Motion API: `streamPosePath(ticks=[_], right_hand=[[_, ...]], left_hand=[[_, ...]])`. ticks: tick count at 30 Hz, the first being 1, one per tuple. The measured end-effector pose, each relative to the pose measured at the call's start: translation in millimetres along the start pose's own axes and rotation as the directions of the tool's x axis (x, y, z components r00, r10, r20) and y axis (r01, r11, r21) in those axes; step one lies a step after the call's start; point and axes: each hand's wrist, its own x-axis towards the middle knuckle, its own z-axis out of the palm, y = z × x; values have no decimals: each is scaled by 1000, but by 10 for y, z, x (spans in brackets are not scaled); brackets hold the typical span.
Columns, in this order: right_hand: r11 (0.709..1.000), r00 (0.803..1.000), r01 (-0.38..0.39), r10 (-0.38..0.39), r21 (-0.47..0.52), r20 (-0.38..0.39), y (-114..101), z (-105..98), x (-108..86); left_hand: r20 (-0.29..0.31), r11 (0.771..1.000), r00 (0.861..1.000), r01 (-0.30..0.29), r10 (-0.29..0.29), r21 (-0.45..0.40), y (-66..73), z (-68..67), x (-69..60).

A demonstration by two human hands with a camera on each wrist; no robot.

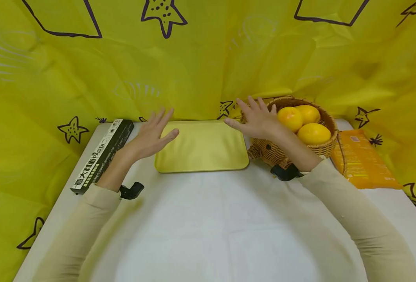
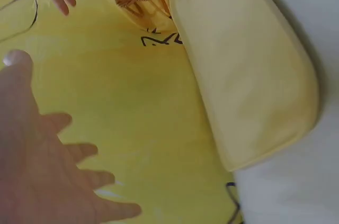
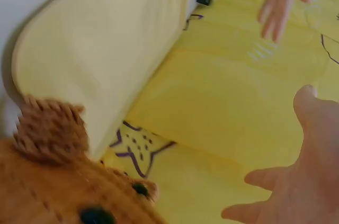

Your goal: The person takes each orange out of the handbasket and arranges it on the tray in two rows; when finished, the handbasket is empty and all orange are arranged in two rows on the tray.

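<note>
Both hands are raised with fingers spread and hold nothing. The left hand (image 1: 150,135) is above the table between a dark pasta box (image 1: 103,156) and a yellow tray (image 1: 202,147); in the left wrist view that hand (image 2: 47,166) fills the lower left, the tray (image 2: 249,70) at the right. Over the front left part of a wicker basket (image 1: 325,150) hangs the right hand (image 1: 260,121). Several yellow fruits (image 1: 314,134) lie in the basket. The right wrist view has the right hand (image 3: 302,166) at the right and the basket (image 3: 58,187) at lower left.
An orange packet (image 1: 368,160) lies to the right of the basket, partly behind its handle. A white cloth (image 1: 208,227) covers the table. Yellow sheeting (image 1: 193,70) with drawn stars rises behind the table and along its sides.
</note>
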Motion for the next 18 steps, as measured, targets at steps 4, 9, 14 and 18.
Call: streamPosePath(ticks=[4,9,14,18], right_hand=[[998,998,50,-52,34,36,112,-226,-62],[985,982,135,-147,106,117,366,-511,-74],[980,954,150,-177,128,241,637,-735,-24],[980,923,144,-183,139,338,850,-864,21]], left_hand=[[-41,974,998,-60,53,-219,-144,105,-42],[-131,909,988,15,-76,-417,-272,263,-96],[-139,888,980,66,-145,-455,-326,346,-128],[-85,898,988,82,-131,-432,-368,427,-126]])
